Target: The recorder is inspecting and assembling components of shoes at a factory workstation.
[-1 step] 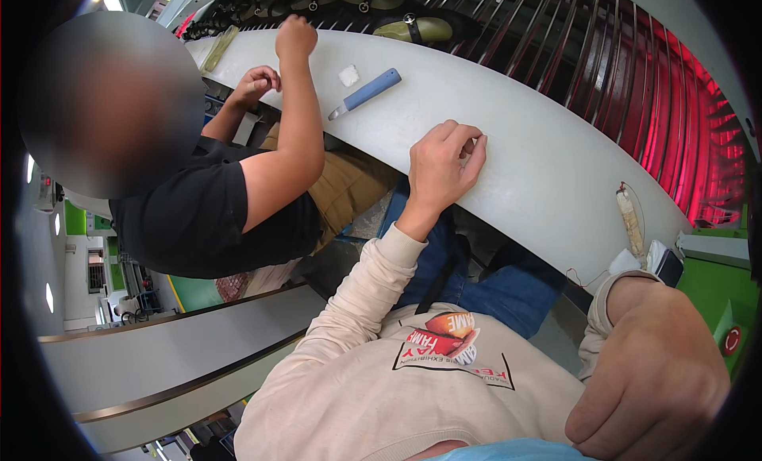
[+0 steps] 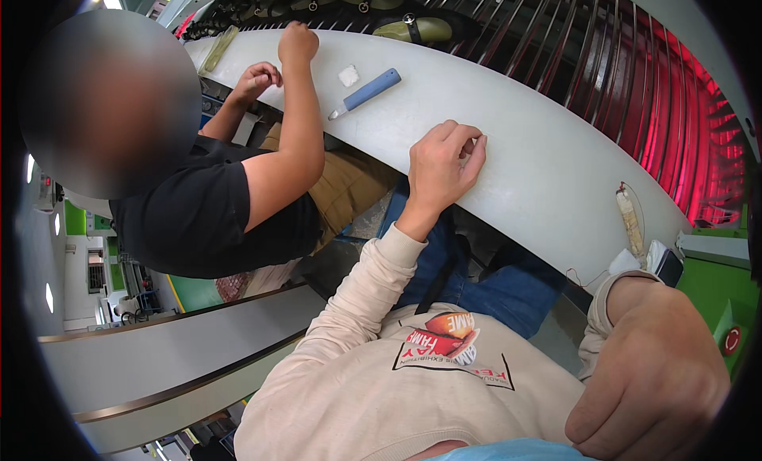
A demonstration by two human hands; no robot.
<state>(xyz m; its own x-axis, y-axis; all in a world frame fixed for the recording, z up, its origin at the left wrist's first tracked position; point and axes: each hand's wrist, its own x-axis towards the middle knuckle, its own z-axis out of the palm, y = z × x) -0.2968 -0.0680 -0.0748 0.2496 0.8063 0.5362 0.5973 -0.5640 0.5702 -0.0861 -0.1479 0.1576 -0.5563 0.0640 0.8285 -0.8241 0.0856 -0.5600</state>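
My left hand (image 2: 447, 165) rests on the white worktop (image 2: 540, 183), its fingers loosely curled and no object visible in them. A blue-handled tool (image 2: 369, 92) with a short metal tip lies farther left, apart from this hand. Beside the tool is a small white block (image 2: 348, 76). My right hand (image 2: 655, 374) is raised close to the camera at the lower right, fingers bent together. Its fingertips are hidden, so whatever they grip cannot be made out.
A co-worker in a black shirt (image 2: 206, 211) sits at the left, both hands over the worktop. Along the far side runs a roller conveyor (image 2: 548, 40) carrying sandals (image 2: 417, 30), with red light at its right. A white-wrapped stick (image 2: 631, 219) lies near a green machine (image 2: 714, 302).
The co-worker's hands have shifted very slightly, the farther one down and to the right. My own hands are where they were.
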